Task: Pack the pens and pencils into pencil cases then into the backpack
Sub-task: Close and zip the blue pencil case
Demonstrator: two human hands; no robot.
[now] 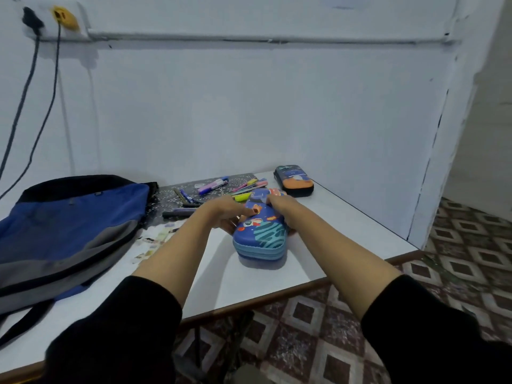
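Blue case [260, 234] lies mid-desk [346, 231], looks closed, contents hidden. Left hand [224, 214] and right hand [279, 207] grip its far half, fingers [238, 210] curled on it. Pens [213, 185] lie loose behind it. Black case [295, 180] closed at the far corner. Backpack [69, 225] lies flat at left.

Arms outstretched, left hand [224, 214] beside right hand [280, 208]

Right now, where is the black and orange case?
Head view: the black-orange case lies at the table's far right corner, just behind the blue pencil case, right of the pens.
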